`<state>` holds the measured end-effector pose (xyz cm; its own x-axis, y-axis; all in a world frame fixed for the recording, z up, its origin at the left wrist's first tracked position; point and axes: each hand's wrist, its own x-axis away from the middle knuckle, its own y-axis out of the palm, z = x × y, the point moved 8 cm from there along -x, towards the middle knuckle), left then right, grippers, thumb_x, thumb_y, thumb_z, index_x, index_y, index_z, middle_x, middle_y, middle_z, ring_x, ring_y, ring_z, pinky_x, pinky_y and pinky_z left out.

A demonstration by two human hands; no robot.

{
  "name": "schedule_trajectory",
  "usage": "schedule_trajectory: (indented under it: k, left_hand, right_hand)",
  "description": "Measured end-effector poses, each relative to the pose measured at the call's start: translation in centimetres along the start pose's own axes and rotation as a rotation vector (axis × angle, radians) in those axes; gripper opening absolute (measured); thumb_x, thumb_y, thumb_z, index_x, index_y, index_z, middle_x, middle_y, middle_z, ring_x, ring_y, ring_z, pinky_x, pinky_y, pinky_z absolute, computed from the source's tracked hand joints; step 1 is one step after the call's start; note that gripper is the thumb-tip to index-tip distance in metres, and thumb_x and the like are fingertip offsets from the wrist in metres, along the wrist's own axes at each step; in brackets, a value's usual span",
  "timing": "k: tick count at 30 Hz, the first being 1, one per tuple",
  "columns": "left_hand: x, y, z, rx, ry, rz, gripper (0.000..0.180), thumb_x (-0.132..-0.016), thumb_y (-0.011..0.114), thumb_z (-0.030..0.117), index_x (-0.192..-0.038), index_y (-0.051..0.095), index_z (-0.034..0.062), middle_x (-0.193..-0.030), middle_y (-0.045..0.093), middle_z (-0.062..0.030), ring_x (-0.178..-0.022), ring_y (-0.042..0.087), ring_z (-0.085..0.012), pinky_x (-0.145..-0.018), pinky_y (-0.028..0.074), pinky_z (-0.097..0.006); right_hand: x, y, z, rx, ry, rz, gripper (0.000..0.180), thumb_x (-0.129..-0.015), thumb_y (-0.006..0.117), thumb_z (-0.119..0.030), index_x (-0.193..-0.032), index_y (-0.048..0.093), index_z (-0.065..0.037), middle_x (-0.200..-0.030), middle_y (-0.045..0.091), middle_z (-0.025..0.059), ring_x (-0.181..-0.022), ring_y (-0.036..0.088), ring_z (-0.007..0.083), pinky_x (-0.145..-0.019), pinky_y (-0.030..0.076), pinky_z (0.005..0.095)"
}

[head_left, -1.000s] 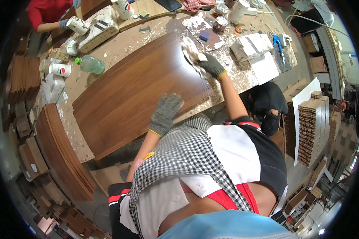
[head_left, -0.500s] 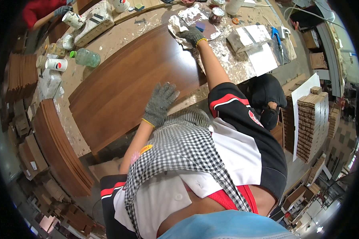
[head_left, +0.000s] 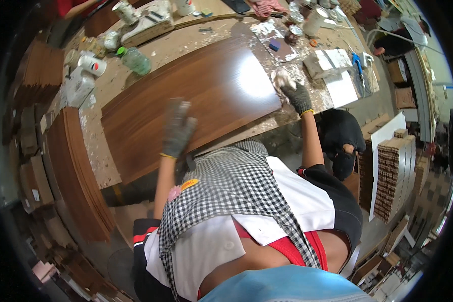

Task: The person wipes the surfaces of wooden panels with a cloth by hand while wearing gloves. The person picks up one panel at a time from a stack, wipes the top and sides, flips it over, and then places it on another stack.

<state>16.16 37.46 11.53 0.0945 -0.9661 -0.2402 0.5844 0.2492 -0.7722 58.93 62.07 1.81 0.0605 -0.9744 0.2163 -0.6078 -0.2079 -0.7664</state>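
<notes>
A wide brown wood panel (head_left: 186, 95) lies on the worktable, with a bright reflection near its right end. My right hand (head_left: 299, 98), in a grey knit glove with a yellow cuff, grips a crumpled whitish rag (head_left: 283, 80) at the panel's right edge. Over the panel's near side is my left hand (head_left: 177, 130), gloved alike, its fingers stretched out and slightly blurred. Whether its palm touches the wood I cannot tell. A purple-blue sponge block (head_left: 275, 46) sits on a stained board (head_left: 287, 54) beyond the rag.
The paint-spattered table (head_left: 88, 136) also holds a green-capped bottle (head_left: 137, 61), a white cup (head_left: 92, 65), a dark jar (head_left: 293, 33) and a blue-handled tool (head_left: 357, 63). Stacked brown panels (head_left: 78, 171) stand at left. A person in black (head_left: 342, 138) crouches beyond the table's right.
My right hand has come nearer and to the right with the rag, from the panel's far right corner to its right edge. My left hand has shifted left over the panel.
</notes>
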Motion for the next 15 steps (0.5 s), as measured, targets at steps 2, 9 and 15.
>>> schedule_trajectory:
  k: [2,9,15]
  left_hand:
    - [5.3,-6.5,-9.9,-0.222,-0.25,0.263,0.049,-0.099,0.063,0.036,-0.141,0.056,0.0116,-0.154,0.046,-0.0209,-0.147,0.037,-0.0392,-0.122,0.029,-0.052]
    - [17.9,-15.5,-25.7,-0.516,-1.178,0.225,0.083,-0.102,0.041,0.062,-0.15,0.043,-0.0054,-0.147,0.05,-0.0308,-0.137,0.047,-0.044,-0.115,0.038,-0.049]
    - [20.6,-16.8,-25.3,-0.467,-1.183,0.307,0.081,-0.103,0.038,0.062,-0.146,0.048,-0.0056,-0.143,0.053,-0.0316,-0.133,0.051,-0.0443,-0.112,0.04,-0.049]
  right_hand:
    - [1.4,-0.4,-8.8,-0.098,-0.163,0.15,0.05,-0.084,0.079,-0.042,-0.115,0.072,-0.003,-0.099,0.076,0.018,-0.091,0.073,0.0322,-0.081,0.055,0.0426]
    - [13.9,19.5,-32.0,0.344,-1.376,-0.089,0.042,-0.082,0.066,-0.023,-0.123,0.07,-0.016,-0.131,0.065,0.0121,-0.125,0.059,0.031,-0.113,0.039,0.045]
    - [-5.2,12.4,-29.3,0.282,-0.478,0.035,0.04,-0.092,0.057,-0.013,-0.13,0.066,-0.015,-0.123,0.066,0.0193,-0.121,0.059,0.0401,-0.108,0.043,0.0439]
